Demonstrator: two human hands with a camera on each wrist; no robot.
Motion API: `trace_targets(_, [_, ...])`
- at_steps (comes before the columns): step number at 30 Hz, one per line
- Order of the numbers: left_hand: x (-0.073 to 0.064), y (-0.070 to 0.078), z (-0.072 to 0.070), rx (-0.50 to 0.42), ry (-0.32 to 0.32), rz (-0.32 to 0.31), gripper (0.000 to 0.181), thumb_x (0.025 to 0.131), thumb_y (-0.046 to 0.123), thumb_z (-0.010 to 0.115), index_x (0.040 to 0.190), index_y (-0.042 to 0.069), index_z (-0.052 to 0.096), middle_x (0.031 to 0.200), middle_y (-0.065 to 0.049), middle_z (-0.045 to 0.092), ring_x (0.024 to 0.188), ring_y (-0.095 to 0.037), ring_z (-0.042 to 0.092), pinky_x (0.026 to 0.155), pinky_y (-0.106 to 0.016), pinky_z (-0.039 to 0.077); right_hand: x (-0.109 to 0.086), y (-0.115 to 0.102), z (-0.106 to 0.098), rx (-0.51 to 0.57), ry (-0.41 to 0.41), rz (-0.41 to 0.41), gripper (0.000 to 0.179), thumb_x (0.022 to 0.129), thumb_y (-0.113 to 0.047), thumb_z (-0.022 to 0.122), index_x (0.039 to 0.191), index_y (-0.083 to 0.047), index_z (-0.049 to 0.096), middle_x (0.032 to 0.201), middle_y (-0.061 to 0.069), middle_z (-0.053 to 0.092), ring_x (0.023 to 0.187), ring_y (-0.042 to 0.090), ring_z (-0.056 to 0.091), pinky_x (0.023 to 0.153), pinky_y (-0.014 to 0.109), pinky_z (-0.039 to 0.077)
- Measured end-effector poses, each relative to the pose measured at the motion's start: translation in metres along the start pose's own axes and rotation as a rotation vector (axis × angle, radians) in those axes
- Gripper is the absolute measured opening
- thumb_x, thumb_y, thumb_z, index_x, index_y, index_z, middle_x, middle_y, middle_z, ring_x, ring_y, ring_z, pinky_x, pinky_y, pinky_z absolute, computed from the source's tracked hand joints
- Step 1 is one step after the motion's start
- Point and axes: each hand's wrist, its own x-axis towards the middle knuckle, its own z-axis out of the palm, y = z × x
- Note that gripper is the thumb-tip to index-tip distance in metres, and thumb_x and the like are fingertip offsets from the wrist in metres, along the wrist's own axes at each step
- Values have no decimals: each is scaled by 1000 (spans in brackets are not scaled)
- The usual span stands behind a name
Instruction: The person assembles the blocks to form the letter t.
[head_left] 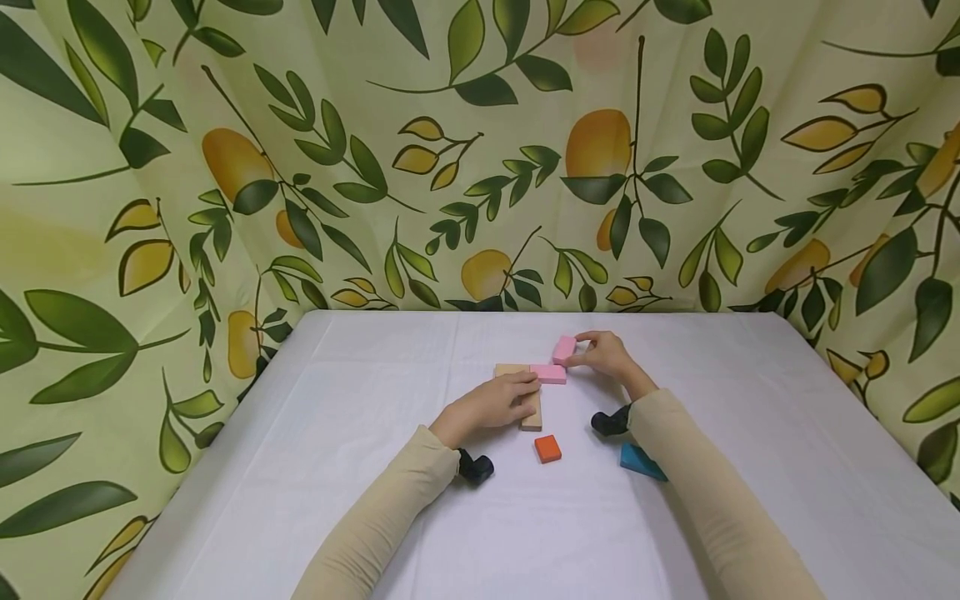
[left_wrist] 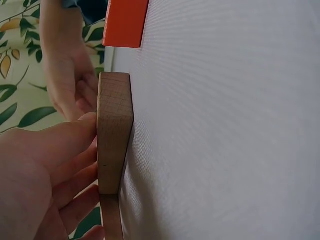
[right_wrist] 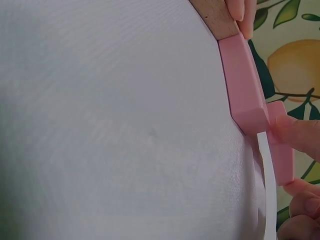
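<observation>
My left hand (head_left: 491, 402) rests on light wooden blocks (head_left: 532, 417) near the middle of the table, its fingers laid over them. In the left wrist view, the thumb touches the top edge of a wooden block (left_wrist: 112, 140). A pink block (head_left: 550, 374) lies end to end with the wood, just past the left fingertips. With thumb and fingers, my right hand (head_left: 603, 354) pinches a second pink block (head_left: 564, 349) at the far right end of the first. In the right wrist view, this held block (right_wrist: 282, 155) shows partly behind the lying pink one (right_wrist: 242, 80).
An orange-red block (head_left: 547, 448) lies on the white tablecloth (head_left: 345, 392), nearer than the wooden blocks. A blue block (head_left: 639, 460) sits partly under the right forearm. Black wrist cameras (head_left: 476, 468) hang at both wrists. Leaf-patterned fabric (head_left: 480, 167) rises behind the table.
</observation>
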Motion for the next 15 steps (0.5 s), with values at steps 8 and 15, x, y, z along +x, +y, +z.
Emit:
trace_targets(8, [1, -1, 1, -13, -7, -10, 51, 100, 30, 51, 146, 12, 42, 158, -4, 35, 148, -21, 31, 122, -38, 29, 2, -1, 3, -3, 8, -12, 70, 77, -34, 78, 134, -1, 54, 70, 2, 43, 66, 16, 40, 56, 24, 31])
trace_targets(15, [-1, 1, 0, -13, -1, -12, 50, 100, 30, 51, 146, 12, 43, 158, -3, 36, 148, -21, 32, 122, -38, 30, 1, -5, 5, 9, 4, -2, 68, 78, -33, 77, 134, -2, 55, 70, 2, 42, 65, 16, 40, 55, 23, 31])
